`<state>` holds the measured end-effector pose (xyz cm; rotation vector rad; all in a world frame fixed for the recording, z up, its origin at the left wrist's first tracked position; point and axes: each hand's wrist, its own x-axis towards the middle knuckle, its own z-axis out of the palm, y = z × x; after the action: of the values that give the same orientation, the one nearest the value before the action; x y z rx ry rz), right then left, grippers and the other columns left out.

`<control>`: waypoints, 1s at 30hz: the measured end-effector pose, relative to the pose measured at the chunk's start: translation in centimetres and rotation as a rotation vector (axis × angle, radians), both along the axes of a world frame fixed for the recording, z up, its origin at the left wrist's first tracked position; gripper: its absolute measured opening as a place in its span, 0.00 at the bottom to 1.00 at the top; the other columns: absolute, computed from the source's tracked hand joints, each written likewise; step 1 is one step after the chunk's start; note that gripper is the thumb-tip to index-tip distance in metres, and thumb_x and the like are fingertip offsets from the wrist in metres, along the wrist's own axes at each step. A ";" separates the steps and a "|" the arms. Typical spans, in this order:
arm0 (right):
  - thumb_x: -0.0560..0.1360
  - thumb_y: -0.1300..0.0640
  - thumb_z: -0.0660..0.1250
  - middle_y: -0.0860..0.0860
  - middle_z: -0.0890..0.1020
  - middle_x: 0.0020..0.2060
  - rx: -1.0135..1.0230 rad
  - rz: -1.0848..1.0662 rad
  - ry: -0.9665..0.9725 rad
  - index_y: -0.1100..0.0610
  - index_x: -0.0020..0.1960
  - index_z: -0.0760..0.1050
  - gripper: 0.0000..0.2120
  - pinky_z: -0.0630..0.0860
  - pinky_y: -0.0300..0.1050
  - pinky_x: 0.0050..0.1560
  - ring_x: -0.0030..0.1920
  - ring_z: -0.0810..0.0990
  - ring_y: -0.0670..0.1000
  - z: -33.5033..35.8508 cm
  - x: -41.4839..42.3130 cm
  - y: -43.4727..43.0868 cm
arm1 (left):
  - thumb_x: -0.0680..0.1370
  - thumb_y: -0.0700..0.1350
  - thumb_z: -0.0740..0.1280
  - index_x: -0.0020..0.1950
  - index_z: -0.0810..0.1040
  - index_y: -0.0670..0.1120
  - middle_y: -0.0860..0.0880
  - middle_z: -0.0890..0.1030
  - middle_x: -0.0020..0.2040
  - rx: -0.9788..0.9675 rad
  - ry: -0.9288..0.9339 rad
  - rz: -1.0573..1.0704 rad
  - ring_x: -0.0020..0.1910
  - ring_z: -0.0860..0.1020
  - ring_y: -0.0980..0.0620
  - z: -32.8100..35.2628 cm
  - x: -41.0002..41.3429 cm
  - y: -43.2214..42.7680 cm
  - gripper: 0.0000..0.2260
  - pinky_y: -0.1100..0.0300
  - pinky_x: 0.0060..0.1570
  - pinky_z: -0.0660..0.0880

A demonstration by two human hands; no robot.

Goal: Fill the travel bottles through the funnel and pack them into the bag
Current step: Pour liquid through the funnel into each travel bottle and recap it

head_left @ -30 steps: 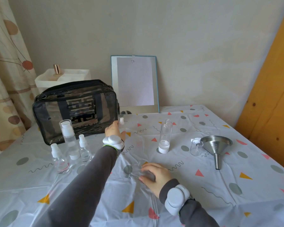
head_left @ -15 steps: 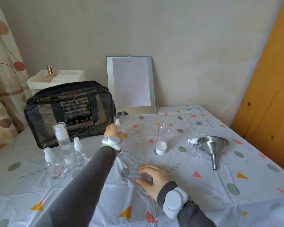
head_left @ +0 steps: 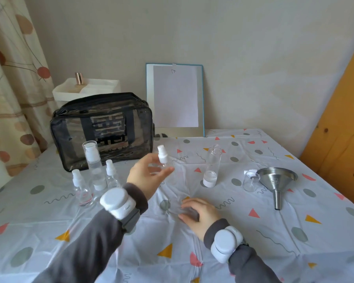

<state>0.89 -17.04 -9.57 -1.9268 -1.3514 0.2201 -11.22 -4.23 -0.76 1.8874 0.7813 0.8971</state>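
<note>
My left hand (head_left: 146,177) holds a small clear spray bottle (head_left: 162,159) with a white nozzle, lifted above the table. My right hand (head_left: 198,213) rests over a clear glass object (head_left: 177,207) on the tablecloth; how the fingers hold it is hard to see. An uncapped tall clear bottle (head_left: 211,166) with a white base stands mid-table. The steel funnel (head_left: 275,181) lies at the right beside a clear cap (head_left: 250,180). A tall pump bottle (head_left: 94,165) and two small spray bottles (head_left: 81,189) (head_left: 111,173) stand before the black see-through bag (head_left: 102,129).
A blue-framed board (head_left: 175,99) leans on the wall behind the table. A white organiser tray (head_left: 86,89) sits behind the bag. A curtain (head_left: 10,88) hangs at left and a wooden panel (head_left: 339,129) stands at right. The patterned tablecloth (head_left: 253,252) covers the table.
My left hand has lifted the small spray bottle from beside the bag and drawn it back toward me. The right hand has stayed on the glass object.
</note>
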 end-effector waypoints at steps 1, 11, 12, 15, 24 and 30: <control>0.72 0.55 0.70 0.48 0.78 0.56 -0.003 0.004 0.002 0.58 0.54 0.79 0.12 0.58 0.19 0.54 0.59 0.73 0.44 0.1 -0.2 0.0 | 0.70 0.48 0.73 0.51 0.76 0.50 0.56 0.79 0.47 -0.013 0.015 -0.026 0.45 0.78 0.62 -0.2 -1.1 -0.7 0.12 0.74 0.39 0.73; 0.71 0.55 0.71 0.50 0.79 0.55 -0.015 -0.020 -0.015 0.58 0.53 0.80 0.12 0.62 0.24 0.55 0.57 0.76 0.48 0.6 -0.4 0.0 | 0.69 0.41 0.74 0.47 0.77 0.52 0.51 0.80 0.48 -0.132 0.054 -0.121 0.47 0.81 0.52 -4.5 -4.3 -3.4 0.11 0.65 0.46 0.77; 0.71 0.55 0.71 0.50 0.79 0.55 -0.017 -0.023 -0.015 0.58 0.53 0.80 0.12 0.61 0.23 0.54 0.57 0.76 0.48 0.6 -0.6 0.0 | 0.69 0.41 0.74 0.47 0.77 0.52 0.51 0.80 0.48 -0.139 0.049 -0.121 0.47 0.81 0.53 -4.7 -4.5 -3.5 0.11 0.65 0.46 0.77; 0.71 0.56 0.71 0.51 0.79 0.55 -0.023 -0.028 -0.018 0.60 0.53 0.80 0.12 0.59 0.21 0.53 0.58 0.76 0.49 0.7 -0.6 -0.1 | 0.69 0.40 0.74 0.46 0.77 0.54 0.51 0.79 0.48 -0.137 0.041 -0.116 0.46 0.80 0.54 -5.1 -4.3 -3.9 0.12 0.70 0.43 0.76; 0.74 0.58 0.66 0.50 0.78 0.57 -0.039 -0.046 -0.013 0.56 0.60 0.75 0.15 0.64 0.31 0.55 0.59 0.74 0.50 1.6 -0.9 -0.3 | 0.68 0.43 0.75 0.43 0.73 0.59 0.54 0.77 0.44 0.064 0.047 -0.055 0.41 0.78 0.62 -5.8 -4.4 -5.1 0.15 0.74 0.36 0.73; 0.74 0.53 0.67 0.39 0.81 0.42 0.247 -0.043 0.327 0.43 0.43 0.78 0.05 0.71 0.26 0.47 0.46 0.77 0.35 5.3 -3.7 -0.1 | 0.67 0.45 0.76 0.45 0.75 0.54 0.56 0.76 0.43 0.110 0.046 -0.006 0.41 0.77 0.64 -6.2 -4.1 -5.0 0.12 0.73 0.36 0.74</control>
<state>-2.78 -17.16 -4.26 -1.6303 -1.0670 0.3168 -15.35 -9.23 -6.92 2.0115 0.7676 0.9114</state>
